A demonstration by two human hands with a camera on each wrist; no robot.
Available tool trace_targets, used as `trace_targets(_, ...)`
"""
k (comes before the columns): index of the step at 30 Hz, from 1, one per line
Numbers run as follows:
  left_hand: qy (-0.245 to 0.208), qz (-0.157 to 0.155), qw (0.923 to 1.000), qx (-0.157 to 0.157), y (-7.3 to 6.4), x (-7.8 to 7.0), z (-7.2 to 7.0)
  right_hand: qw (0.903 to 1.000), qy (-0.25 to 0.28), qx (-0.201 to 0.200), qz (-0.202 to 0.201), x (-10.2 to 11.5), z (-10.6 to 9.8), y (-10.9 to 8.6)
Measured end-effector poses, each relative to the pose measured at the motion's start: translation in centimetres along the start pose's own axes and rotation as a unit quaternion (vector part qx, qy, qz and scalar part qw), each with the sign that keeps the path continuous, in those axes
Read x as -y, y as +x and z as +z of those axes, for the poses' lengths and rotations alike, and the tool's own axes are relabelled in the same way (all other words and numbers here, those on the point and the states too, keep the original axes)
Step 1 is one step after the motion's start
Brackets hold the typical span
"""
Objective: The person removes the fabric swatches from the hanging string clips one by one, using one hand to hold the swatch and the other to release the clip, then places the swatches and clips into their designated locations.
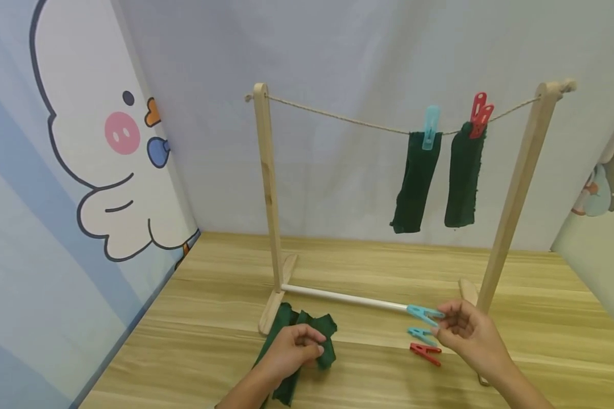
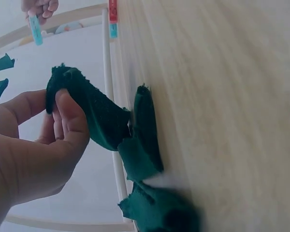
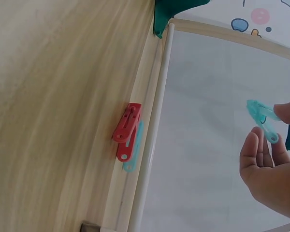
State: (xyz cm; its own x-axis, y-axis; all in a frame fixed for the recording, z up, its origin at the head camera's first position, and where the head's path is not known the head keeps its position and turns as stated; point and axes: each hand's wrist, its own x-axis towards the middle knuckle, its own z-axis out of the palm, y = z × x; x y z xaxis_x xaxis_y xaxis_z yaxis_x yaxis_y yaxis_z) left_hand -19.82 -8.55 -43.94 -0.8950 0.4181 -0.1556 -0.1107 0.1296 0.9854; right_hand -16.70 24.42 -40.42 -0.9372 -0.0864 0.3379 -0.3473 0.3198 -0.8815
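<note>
My left hand [image 1: 291, 349] pinches a dark green cloth strip [image 2: 94, 108] between thumb and fingers, its end raised off the pile. More green cloth pieces [image 2: 145, 130] lie bunched on the table under it. My right hand [image 1: 472, 335] pinches a light blue clothespin [image 1: 422, 313] by its handles, in front of the right post's foot. In the right wrist view this clothespin [image 3: 261, 118] points away from the fingertips. Below it on the table lie another light blue clothespin [image 1: 422, 335] and a red clothespin [image 1: 426, 352].
A wooden stand with a left post [image 1: 268, 187], a right post [image 1: 517, 187] and a white bottom bar [image 1: 343, 297] carries a sagging rope [image 1: 337, 117]. Two green strips hang from it, one [image 1: 415, 182] under a blue clothespin [image 1: 431, 128], one [image 1: 463, 182] under a red one [image 1: 480, 119].
</note>
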Motion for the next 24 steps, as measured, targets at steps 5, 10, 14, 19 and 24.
trace_targets(5, -0.019, -0.015, 0.9997, 0.010, -0.4, 0.4, -0.3, 0.9997, -0.005, -0.013, 0.019, -0.4, 0.0, -0.3)
trace_targets(10, -0.051, -0.027, 0.9980, 0.028, -0.5, 0.8, -0.4, 0.9992, -0.011, -0.015, 0.034, -0.5, -0.1, -0.3)
trace_targets(14, -0.071, -0.025, 0.9962, 0.044, -0.1, 0.9, -0.1, 0.9992, -0.018, -0.015, 0.031, -0.7, -0.1, -0.3)
trace_targets(19, -0.099, -0.007, 0.9940, 0.047, 0.2, 0.6, 0.7, 0.9993, -0.011, -0.005, 0.035, -0.9, 0.0, -0.3)
trace_targets(24, -0.077, 0.001, 0.9965, 0.031, 0.1, 0.4, 1.0, 0.9980, -0.002, 0.026, 0.058, -1.1, 0.1, -0.3)
